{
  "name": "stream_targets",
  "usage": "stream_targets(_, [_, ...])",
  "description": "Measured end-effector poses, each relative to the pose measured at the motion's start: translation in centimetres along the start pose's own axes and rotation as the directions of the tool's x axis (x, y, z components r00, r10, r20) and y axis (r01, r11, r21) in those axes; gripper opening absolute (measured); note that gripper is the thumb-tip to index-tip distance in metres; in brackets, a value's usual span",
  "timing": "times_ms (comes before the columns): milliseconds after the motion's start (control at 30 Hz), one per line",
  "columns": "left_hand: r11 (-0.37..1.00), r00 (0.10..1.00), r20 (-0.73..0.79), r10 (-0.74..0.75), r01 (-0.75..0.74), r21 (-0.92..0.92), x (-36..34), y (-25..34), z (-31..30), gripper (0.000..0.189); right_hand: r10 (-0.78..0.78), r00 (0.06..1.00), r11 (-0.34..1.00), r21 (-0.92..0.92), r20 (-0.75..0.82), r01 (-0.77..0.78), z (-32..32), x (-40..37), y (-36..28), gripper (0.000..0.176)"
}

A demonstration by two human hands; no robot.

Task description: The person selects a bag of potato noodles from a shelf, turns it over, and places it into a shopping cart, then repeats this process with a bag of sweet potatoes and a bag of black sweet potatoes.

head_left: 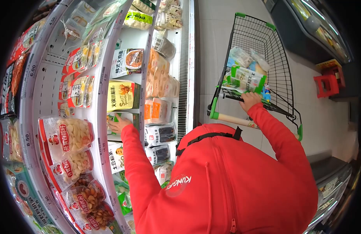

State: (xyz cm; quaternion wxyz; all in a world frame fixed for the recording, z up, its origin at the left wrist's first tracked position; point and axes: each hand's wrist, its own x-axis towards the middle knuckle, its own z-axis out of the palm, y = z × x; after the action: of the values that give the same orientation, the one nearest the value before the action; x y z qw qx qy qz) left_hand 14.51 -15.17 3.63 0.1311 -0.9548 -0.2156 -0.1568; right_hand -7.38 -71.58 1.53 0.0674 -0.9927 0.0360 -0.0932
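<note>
My left hand reaches into a shelf on the left. Its fingers are spread against a packet with green on it, most of which is covered by the hand. Just above lies a yellow packet of sweet potato noodles, and below is a white noodle packet. Out to the right, my right hand has its fingers curled at the rear rim of a shopping cart. A green-and-white food bag lies in the cart, right beside those fingers.
Bags of peeled garlic and brown nuts or cloves fill the nearer shelf. Dark packets and orange-white packs line the lower ledge. A red stool stands beyond the cart, near another display case.
</note>
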Motion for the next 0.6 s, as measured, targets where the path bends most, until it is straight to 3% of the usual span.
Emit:
stream_targets(100, [0.988, 0.990, 0.071, 0.123, -0.129, 0.080, 0.8, -1.0, 1.9, 0.055, -0.004, 1.000, 1.000, 0.004, -0.020, 0.004, -0.3, -0.1, 0.0, 0.023])
stream_targets(133, [0.972, 0.989, -0.013, 0.144, -0.139, 0.187, 0.6, -1.0, 2.0, 0.052, -0.003, 1.000, 1.000, 0.007, -0.013, 0.003, -0.3, -0.1, 0.0, 0.023])
stream_targets(233, [0.987, 0.947, 0.285, -0.150, 0.159, -0.008, 1.3, 0.3, 1.6, 0.052, -0.006, 0.999, 1.000, 0.015, -0.039, 0.006, -0.7, 0.0, -0.2, 0.023])
stream_targets(333, [0.965, 0.956, 0.154, -0.249, 0.259, -0.049, 1.8, 0.1, 3.3, 0.054, 0.015, 0.999, 0.999, -0.049, 0.038, -0.014, -0.8, 0.0, -0.3, 0.024])
stream_targets(533, [0.877, 0.870, 0.128, -0.476, 0.480, -0.004, 3.4, 0.9, 5.1, 0.054, -0.006, 1.000, 0.999, -0.037, -0.007, 0.006, -1.2, -0.2, -0.5, 0.025])
stream_targets(600, [0.894, 0.892, 0.057, -0.448, 0.447, 0.027, 3.4, 0.9, 5.4, 0.052, -0.025, 1.000, 0.997, -0.067, 0.005, 0.026, -0.6, -0.4, -0.1, 0.028])
